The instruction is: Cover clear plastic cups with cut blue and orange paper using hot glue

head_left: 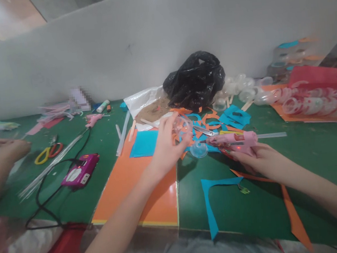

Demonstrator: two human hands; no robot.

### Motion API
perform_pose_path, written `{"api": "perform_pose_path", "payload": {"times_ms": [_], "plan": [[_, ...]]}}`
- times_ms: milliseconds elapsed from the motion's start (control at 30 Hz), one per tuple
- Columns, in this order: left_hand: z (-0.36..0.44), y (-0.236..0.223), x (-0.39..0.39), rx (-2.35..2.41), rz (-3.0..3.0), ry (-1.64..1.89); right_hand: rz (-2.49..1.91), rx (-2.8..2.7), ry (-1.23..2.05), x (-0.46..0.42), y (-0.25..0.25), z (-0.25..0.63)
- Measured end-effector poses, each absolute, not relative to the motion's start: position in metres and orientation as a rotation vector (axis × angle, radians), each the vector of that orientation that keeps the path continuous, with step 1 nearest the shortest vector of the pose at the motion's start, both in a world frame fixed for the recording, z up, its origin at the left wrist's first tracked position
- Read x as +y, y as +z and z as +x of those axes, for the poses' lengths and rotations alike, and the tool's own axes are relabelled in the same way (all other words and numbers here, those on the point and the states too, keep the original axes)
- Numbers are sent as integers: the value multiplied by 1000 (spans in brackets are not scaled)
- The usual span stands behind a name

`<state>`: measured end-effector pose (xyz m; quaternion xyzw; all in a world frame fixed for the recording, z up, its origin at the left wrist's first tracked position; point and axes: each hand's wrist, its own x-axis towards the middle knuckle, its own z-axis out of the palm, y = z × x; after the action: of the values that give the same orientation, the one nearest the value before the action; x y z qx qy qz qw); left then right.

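Your bare left forearm (120, 221) crosses a flat orange sheet (115, 190), left hand (168, 140) pinching a clear round plastic cup (183, 124); your right hand (255, 156) grips a pink plastic glue gun (231, 139), nozzle (204, 141) beside a second clear plastic cup (199, 150): keep that likely hot tip off your left fingers

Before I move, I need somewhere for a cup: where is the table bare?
Bare green tabletop shows between the right forearm and the clear and red plastic cups; another patch lies between the magenta plastic box and the orange rectangular sheet. Crowded: around the left hand, amid cut blue and orange paper.
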<state>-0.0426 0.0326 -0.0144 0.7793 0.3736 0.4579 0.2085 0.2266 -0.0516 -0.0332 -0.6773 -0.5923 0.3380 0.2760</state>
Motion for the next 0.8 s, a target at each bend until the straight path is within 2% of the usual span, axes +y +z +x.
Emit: {"api": "perform_pose_path", "payload": {"times_ms": [800], "plan": [[-43, -13, 31, 1050, 2217, 1228, -1914, -1689, 889, -51, -25, 223]]}}
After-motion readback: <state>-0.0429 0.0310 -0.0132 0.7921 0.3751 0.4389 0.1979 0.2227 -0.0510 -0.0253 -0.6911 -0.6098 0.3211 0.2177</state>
